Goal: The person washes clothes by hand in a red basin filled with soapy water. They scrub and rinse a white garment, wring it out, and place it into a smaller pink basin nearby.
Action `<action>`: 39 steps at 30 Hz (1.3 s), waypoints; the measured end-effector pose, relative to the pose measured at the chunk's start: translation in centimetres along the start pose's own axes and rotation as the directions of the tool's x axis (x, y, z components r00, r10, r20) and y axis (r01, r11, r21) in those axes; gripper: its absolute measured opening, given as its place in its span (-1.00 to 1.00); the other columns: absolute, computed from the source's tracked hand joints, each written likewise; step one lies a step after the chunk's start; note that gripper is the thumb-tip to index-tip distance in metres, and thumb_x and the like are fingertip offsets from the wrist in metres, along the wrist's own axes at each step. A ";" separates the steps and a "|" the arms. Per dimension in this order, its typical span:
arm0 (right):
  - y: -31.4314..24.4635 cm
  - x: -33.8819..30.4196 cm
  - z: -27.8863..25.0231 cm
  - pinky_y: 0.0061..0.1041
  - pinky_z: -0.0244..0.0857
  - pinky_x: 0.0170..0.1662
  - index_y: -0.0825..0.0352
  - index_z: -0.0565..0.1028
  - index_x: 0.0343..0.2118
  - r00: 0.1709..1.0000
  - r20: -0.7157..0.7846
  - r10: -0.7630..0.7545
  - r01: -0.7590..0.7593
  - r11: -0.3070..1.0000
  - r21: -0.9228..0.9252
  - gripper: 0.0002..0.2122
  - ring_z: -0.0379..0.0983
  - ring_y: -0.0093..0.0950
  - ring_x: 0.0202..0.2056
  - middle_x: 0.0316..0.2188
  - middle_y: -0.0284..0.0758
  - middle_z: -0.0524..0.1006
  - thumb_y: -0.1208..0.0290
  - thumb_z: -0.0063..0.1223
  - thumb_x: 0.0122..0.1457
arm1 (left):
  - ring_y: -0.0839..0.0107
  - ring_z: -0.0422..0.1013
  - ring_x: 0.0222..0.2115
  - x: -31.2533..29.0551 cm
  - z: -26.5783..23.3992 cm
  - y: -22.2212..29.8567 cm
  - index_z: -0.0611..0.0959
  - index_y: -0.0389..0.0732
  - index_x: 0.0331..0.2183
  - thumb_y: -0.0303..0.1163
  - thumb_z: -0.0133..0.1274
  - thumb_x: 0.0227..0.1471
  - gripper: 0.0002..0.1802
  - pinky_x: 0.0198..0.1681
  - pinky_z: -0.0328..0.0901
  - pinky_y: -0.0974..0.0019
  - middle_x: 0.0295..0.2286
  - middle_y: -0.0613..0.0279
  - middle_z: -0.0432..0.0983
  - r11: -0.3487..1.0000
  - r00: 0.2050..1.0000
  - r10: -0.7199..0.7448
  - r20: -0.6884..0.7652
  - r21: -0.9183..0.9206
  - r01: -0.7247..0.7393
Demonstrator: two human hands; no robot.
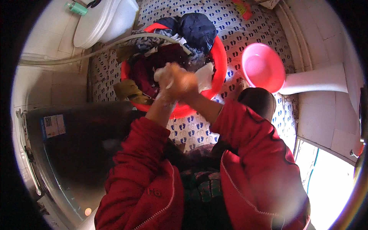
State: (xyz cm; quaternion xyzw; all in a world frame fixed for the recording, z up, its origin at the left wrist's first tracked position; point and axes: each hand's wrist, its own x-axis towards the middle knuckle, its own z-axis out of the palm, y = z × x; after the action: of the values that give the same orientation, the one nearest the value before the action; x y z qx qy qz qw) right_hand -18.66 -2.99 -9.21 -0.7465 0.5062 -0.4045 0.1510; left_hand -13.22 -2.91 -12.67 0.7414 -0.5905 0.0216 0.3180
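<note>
My left hand (167, 83) and my right hand (186, 81) are pressed together, closed around a wet white cloth (206, 75). Parts of the cloth stick out on both sides of them, and motion blurs the fingers. Both hands are above a large red basin (219, 63) heaped with laundry. Dark red clothing (140, 74) lies under the cloth, a dark navy garment (197, 30) bulges over the far rim, and an olive piece (132, 91) hangs over the near left rim. A pale hose (115, 44) runs from the left into the basin, with water near its end.
A pink basin (264, 67) stands at the right beside a white pedestal (316, 81). At the far left is a white toilet (101, 23) with a green bottle (76, 8) by it. A dark glossy appliance (84, 153) fills the near left. Footprint-patterned tiles (195, 130) cover the floor.
</note>
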 end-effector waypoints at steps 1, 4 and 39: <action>0.5 1.9 -0.7 -0.13 0.45 -0.28 0.26 0.49 -0.13 0.980 0.053 0.191 -0.194 0.980 0.048 -0.72 0.58 -0.05 -0.35 -0.32 -0.12 0.60 0.14 0.00 0.31 | 0.22 0.48 -0.06 0.5 -1.7 -1.0 0.61 -0.03 0.01 -0.01 0.09 0.19 -0.55 0.04 0.37 0.01 -0.10 0.13 0.56 0.972 0.967 -0.073 0.244 -0.202 0.124; -0.8 4.9 -2.9 -0.10 0.41 -0.37 0.23 0.44 -0.28 0.955 0.054 0.290 -0.295 0.944 0.147 -0.81 0.56 -0.04 -0.43 -0.45 -0.20 0.55 0.21 0.05 0.25 | 0.22 0.50 -0.14 2.3 -3.5 -3.4 0.59 -0.07 -0.06 -0.07 0.10 0.17 -0.62 -0.04 0.41 0.10 -0.15 0.16 0.56 0.859 0.891 0.002 0.455 -0.457 0.231; -0.6 -8.4 -0.6 -0.41 0.39 -0.09 0.36 0.55 -0.11 0.784 0.594 0.184 -0.576 0.572 0.584 -0.71 0.49 -0.46 -0.22 -0.28 -0.32 0.55 0.53 0.14 0.06 | 0.15 0.50 -0.30 6.3 -0.1 -3.6 0.56 -0.31 -0.29 -0.42 0.05 0.23 -0.86 -0.23 0.53 0.16 -0.33 0.09 0.54 -0.740 0.400 -0.273 0.875 -0.456 0.494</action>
State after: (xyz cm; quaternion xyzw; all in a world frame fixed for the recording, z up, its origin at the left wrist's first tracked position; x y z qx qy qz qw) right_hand -20.07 4.78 -12.19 -0.5606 0.3975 -0.3359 0.6441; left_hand -8.04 -7.89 -11.62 0.3428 0.1541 -0.6671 0.6432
